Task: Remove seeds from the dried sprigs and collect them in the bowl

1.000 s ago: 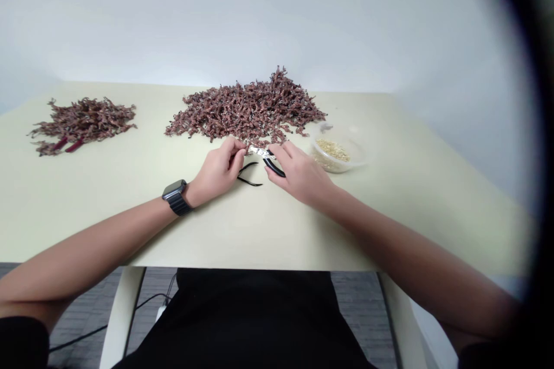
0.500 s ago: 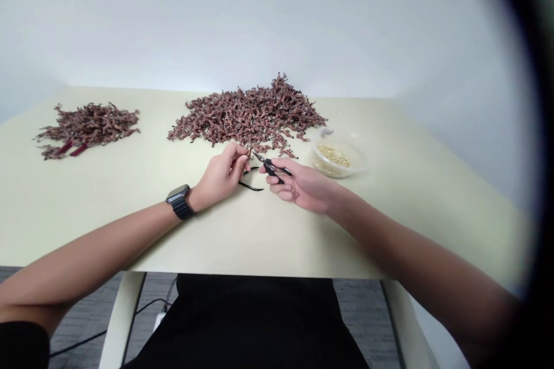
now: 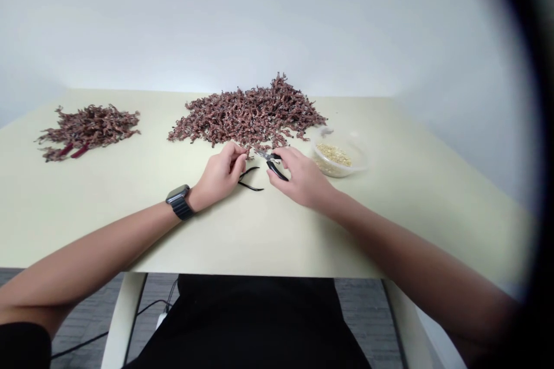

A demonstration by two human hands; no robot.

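Observation:
My left hand (image 3: 220, 173) pinches a small reddish-brown piece (image 3: 248, 153) at the front edge of a large heap of twisted reddish-brown pieces (image 3: 249, 118). My right hand (image 3: 302, 177) grips black-handled pliers (image 3: 273, 164), their metal jaws close to my left fingertips. Under my left hand, a second black-handled tool (image 3: 250, 180) lies on the table, its head hidden. The small piece is mostly hidden by my fingers.
A smaller heap of the same pieces (image 3: 89, 130) lies at the left of the pale table (image 3: 259, 236). A clear bowl (image 3: 335, 157) of small golden bits stands to the right. My left wrist bears a black watch (image 3: 179, 202).
My right hand has rolled from palm-side up to back up, and the pliers have turned with it. Their jaws now sit slightly closer to my left fingertips. My left hand has barely moved.

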